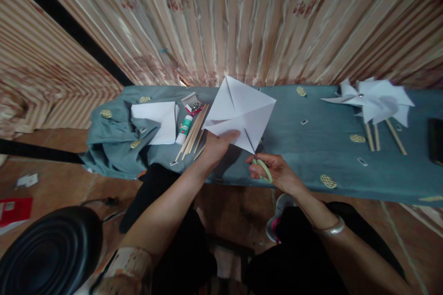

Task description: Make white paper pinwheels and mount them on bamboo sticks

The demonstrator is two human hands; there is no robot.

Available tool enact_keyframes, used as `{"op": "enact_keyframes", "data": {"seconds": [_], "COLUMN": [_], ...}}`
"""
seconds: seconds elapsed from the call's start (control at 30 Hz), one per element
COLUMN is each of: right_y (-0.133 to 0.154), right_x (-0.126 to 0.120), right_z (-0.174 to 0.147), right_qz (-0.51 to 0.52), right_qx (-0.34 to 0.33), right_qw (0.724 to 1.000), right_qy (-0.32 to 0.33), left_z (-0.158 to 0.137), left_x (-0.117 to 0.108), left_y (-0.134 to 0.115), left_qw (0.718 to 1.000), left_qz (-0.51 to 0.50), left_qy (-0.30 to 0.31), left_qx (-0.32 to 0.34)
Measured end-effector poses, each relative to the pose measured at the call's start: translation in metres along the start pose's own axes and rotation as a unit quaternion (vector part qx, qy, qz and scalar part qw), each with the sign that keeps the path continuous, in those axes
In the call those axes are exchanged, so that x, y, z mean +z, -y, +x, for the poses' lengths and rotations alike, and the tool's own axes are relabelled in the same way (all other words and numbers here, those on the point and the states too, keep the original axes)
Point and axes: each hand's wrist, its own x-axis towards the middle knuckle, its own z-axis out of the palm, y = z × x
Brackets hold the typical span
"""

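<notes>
A striped beige curtain with reddish print (249, 23) hangs behind a long table spread with a grey-green patterned tablecloth (290, 138). At lower left stands a round black stool (51, 253) with a ringed top. White paper pinwheels (375, 97) lie bunched toward the table's right end, their stems pointing at the near edge. The square white paper (245, 101) is held at the middle of the table, creased, with a slit running in from its far corner. Left of it lies a stack of white paper (162, 120). The right hand (273, 168) grips green-handled scissors (265, 171), their blades at the paper's near corner. The left hand (219, 145) grasps that sheet by its near edge, thumb on top. Between stack and sheet lie slim wooden sticks (194, 130), a glue stick (184, 129) and a small open box of metal pins (193, 105).
</notes>
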Motion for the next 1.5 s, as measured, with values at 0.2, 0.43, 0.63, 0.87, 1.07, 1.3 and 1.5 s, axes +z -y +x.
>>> {"op": "enact_keyframes", "data": {"seconds": [0.2, 0.43, 0.63, 0.87, 1.07, 1.3, 1.5], "right_y": [-0.0017, -0.0003, 0.0018, 0.0017, -0.0013, -0.0018, -0.0006], "right_x": [-0.0005, -0.0017, 0.0004, -0.0002, 0.0007, 0.0016, 0.0015], "right_z": [0.0, -0.0006, -0.0003, -0.0002, 0.0013, 0.0021, 0.0028], "right_qz": [-0.002, -0.009, 0.001, 0.001, 0.006, 0.009, 0.007], "right_qx": [-0.007, 0.007, 0.011, 0.004, -0.004, 0.002, 0.0], "right_qw": [1.0, 1.0, 1.0, 1.0, 1.0, 0.999, 0.999], "right_qy": [0.002, -0.007, -0.021, -0.011, -0.018, -0.03, -0.036], "left_z": [0.0008, -0.0036, -0.0039, -0.0047, -0.0067, -0.0085, -0.0069], "left_x": [-0.0006, -0.0001, 0.0004, 0.0013, 0.0011, 0.0015, 0.0025], "left_y": [0.0027, 0.0044, 0.0036, 0.0043, 0.0069, 0.0065, 0.0092], "left_qw": [1.0, 0.999, 0.999, 0.999, 0.997, 0.997, 0.997], "left_qz": [0.006, 0.025, 0.024, 0.01, 0.014, 0.018, 0.019], "left_qy": [-0.001, 0.029, 0.031, 0.039, 0.045, 0.047, 0.05], "left_qx": [0.002, -0.025, -0.031, -0.032, -0.055, -0.064, -0.059]}}
